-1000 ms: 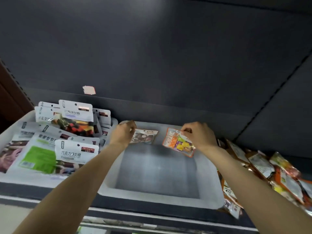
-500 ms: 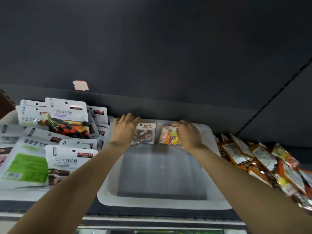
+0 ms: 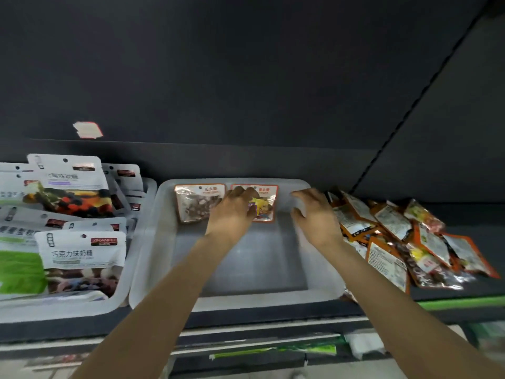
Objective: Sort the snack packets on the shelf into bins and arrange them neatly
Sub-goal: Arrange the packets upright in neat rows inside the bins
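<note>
Dark grey shelving fills the background, with a back panel (image 3: pixel 246 77) bearing a small pale sticker (image 3: pixel 87 129) at the left. On the shelf sits a white middle bin (image 3: pixel 273 296), mostly bare inside, with two small snack packets propped side by side against its far wall. The brown-candy packet (image 3: pixel 194 202) stands at the left; the orange-edged packet (image 3: pixel 266 199) with a yellow picture stands just to its right, the two nearly touching. The left hand (image 3: pixel 232 214) reaches over the bin with fingers extended and lying flat across the lower left part of the orange-edged packet, between the two packets, not curled round either. The right hand (image 3: pixel 314 217) hovers over the right part of the bin, close to its right wall, fingers spread and loosely bent, holding nothing and clear of the orange-edged packet. Beyond the bin's right rim, a loose pile of small orange-trimmed packets (image 3: pixel 396 236) lies heaped on the bare shelf, just beside the right wrist. To the left, a second white bin (image 3: pixel 136 255) holds larger white pouches (image 3: pixel 82 250) stacked leaning, one with a green panel at the far left edge.
</note>
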